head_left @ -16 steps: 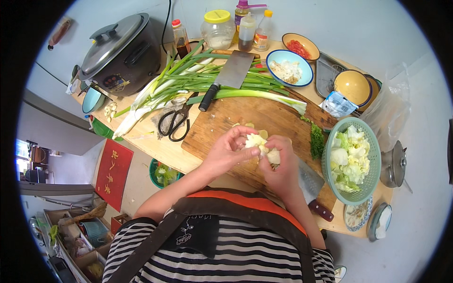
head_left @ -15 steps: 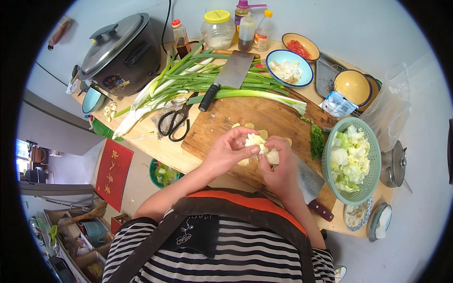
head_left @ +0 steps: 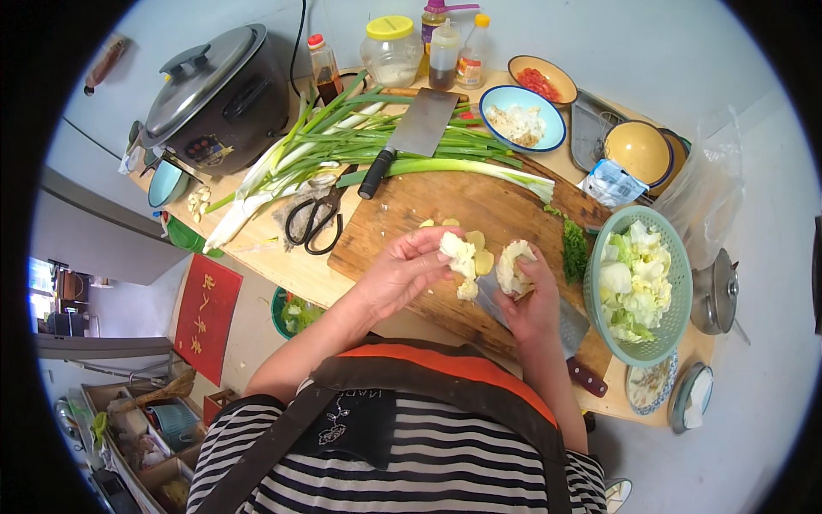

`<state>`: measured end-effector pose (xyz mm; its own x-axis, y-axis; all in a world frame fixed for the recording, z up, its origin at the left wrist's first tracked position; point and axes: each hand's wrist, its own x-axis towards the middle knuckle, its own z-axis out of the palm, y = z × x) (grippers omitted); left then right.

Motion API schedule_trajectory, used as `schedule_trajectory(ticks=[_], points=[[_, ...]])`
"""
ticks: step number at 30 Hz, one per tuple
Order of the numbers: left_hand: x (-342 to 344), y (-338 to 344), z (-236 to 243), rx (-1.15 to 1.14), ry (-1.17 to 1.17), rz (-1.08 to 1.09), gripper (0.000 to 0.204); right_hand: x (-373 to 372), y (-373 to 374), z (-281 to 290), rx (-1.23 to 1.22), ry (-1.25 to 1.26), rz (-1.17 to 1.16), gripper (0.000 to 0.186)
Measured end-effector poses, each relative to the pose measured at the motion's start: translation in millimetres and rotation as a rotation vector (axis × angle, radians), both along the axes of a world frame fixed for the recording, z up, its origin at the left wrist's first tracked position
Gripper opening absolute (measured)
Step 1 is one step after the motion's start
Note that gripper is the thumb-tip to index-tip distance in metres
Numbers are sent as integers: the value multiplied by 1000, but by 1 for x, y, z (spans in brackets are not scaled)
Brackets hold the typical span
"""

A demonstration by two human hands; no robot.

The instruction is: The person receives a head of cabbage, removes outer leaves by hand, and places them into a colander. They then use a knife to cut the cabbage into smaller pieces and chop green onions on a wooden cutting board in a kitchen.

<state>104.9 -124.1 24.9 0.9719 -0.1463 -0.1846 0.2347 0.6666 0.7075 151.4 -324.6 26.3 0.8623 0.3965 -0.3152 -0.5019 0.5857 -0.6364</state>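
Observation:
My left hand point(head_left: 402, 276), fingers closed, grips a pale leafy piece point(head_left: 458, 252) over the wooden cutting board point(head_left: 385, 223). To its right my right hand point(head_left: 531, 304) holds another crumpled pale piece point(head_left: 515, 267), separate from the first. Yellowish ginger slices point(head_left: 481, 261) lie on the board between and behind them. Beneath the right hand is a broad knife blade point(head_left: 572, 327) with a dark riveted handle. Right of this, parsley-like greens point(head_left: 574, 253) lie by a green colander point(head_left: 681, 317) of torn lettuce.
Spring onions point(head_left: 325, 150), a cleaver point(head_left: 419, 120) and black scissors point(head_left: 312, 230) occupy the back and left. A large cooker point(head_left: 205, 103), bottles point(head_left: 443, 60), bowls point(head_left: 522, 120), a lidded pot point(head_left: 711, 304) and a plate point(head_left: 651, 385) surround the board. A green bin point(head_left: 291, 313) is below.
My hands have moved apart, each with a pale piece that was held close together before. The right hand shifted rightward, the left slightly leftward, exposing more ginger and knife blade between them.

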Motion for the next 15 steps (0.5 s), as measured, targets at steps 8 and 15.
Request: schedule_trajectory(ticks=[8,15], points=[[10,-9,9,415,-204,-114,32,-4,-2,14,-445,-262,332,29],[10,-7,-7,925,-229,-20,24,-6,-55,45,-744,-431,-213,26]])
